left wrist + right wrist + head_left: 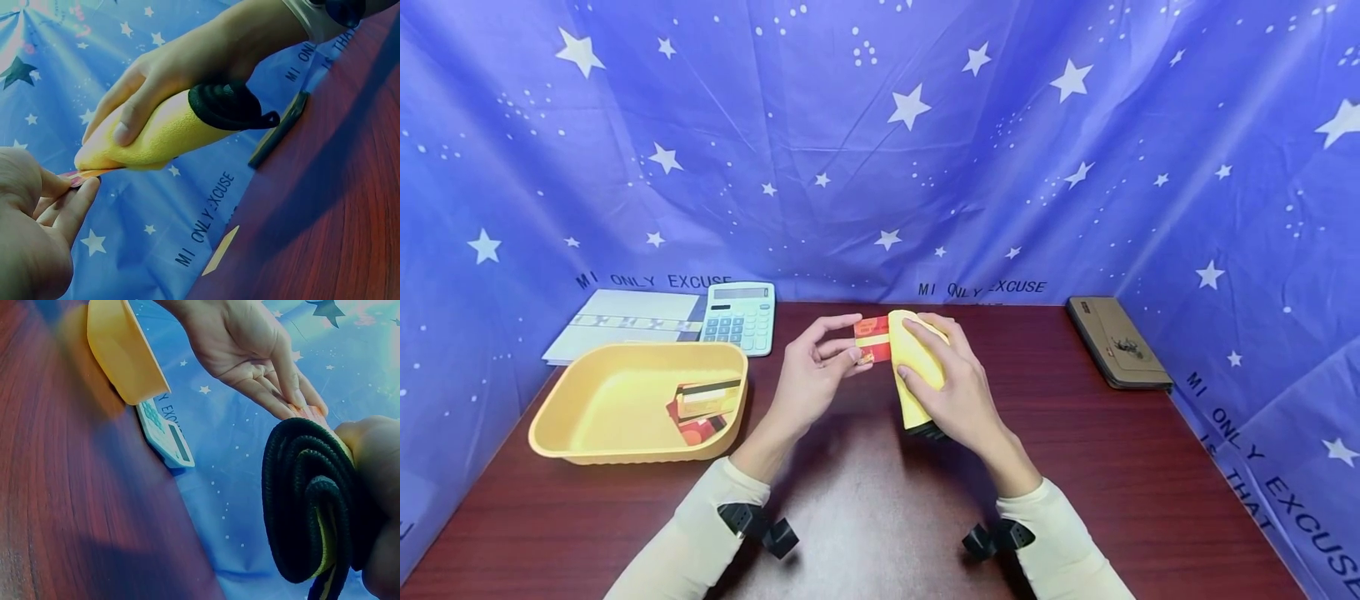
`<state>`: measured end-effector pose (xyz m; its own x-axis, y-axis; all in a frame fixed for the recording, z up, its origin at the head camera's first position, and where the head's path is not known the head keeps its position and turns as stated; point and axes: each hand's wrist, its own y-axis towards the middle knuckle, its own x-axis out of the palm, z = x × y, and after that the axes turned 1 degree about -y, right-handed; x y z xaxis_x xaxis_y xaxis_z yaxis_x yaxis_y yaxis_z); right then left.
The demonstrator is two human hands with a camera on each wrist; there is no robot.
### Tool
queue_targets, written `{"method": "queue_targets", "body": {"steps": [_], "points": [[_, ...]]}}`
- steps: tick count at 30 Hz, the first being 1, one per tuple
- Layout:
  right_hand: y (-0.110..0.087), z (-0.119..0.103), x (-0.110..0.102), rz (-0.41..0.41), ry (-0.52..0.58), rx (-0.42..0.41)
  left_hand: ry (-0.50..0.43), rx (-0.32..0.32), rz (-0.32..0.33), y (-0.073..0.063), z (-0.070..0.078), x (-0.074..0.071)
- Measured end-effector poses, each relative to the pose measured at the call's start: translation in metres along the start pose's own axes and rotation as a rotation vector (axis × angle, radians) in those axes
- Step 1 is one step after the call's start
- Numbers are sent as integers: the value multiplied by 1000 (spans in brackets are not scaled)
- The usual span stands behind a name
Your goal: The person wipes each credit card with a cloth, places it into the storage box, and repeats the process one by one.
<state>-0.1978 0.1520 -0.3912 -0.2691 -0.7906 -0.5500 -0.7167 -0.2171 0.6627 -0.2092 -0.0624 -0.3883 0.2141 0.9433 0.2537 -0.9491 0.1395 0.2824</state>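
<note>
Red card (872, 327) is above the table (865, 525), pinched by the left hand (812, 375), its other end lost at a folded yellow cloth (916, 354) that the right hand (958, 387) grips. From where I stand, I can't tell whether that end lies behind the cloth or inside its folds. Overlapping cards (706, 404) in the yellow basin (606, 408) partly hide one another.

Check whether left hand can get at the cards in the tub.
Probably yes: the left hand pinches a red card, but nothing covers the open tub or the cards inside it.
</note>
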Motion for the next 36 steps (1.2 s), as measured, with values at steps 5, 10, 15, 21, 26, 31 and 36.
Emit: {"method": "queue_targets", "body": {"steps": [5,10,15,21,26,31,36], "points": [[0,-3,-1,-3,22,7,-14,2,-17,-1,2,3],[-1,-6,0,-11,25,4,-13,6,-20,-3,2,4],[-3,-10,3,-24,17,-15,-12,1,-25,-4,1,5],[-4,-15,6,-41,-21,-57,7,1,-30,-4,1,5],[-6,-17,8,-46,-60,-101,42,-2,-16,-4,0,5],[-6,-16,8,-48,-72,-119,55,-3,-19,-4,1,4],[-5,-14,6,-36,-92,-114,58,-10,-25,-4,2,4]]}}
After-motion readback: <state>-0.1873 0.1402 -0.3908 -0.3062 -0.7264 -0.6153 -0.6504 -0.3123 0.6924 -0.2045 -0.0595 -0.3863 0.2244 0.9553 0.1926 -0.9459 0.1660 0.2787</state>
